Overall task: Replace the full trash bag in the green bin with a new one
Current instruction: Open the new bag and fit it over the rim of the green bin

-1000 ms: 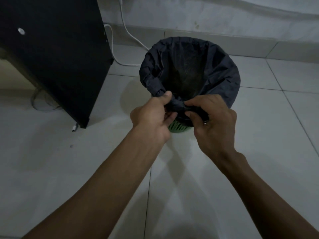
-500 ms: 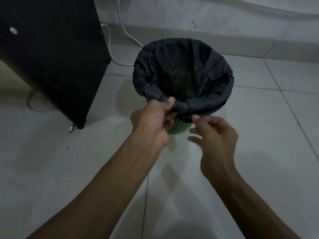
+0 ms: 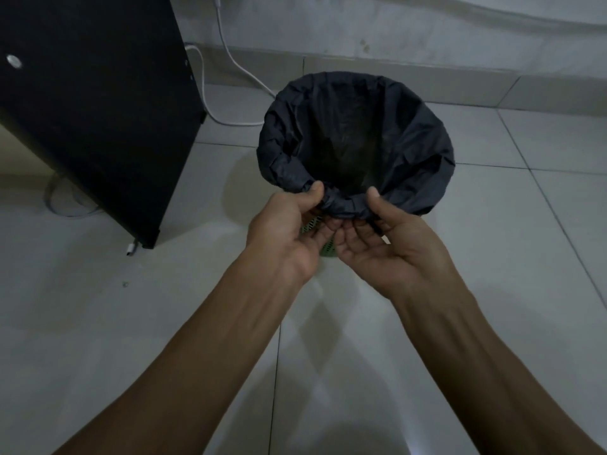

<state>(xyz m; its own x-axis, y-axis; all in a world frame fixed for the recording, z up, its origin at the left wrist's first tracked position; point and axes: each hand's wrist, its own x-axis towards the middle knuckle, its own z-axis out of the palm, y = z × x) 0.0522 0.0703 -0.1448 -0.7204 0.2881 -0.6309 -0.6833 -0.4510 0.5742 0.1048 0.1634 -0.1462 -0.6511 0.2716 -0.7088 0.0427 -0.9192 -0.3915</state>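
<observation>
Nearest, two bare forearms reach forward over the pale tiled floor (image 3: 98, 323). The left hand (image 3: 282, 231) and the right hand (image 3: 391, 244) meet palm-up at the near rim of the green bin (image 3: 323, 244). Both sets of fingers curl under the rolled edge of the black trash bag (image 3: 417, 165), thumbs on top, pinching it. The bag lines the bin, folded over the rim, its mouth open. Farther left stands a black cabinet (image 3: 98, 126). A white cable (image 3: 230, 60) runs along the far wall.
</observation>
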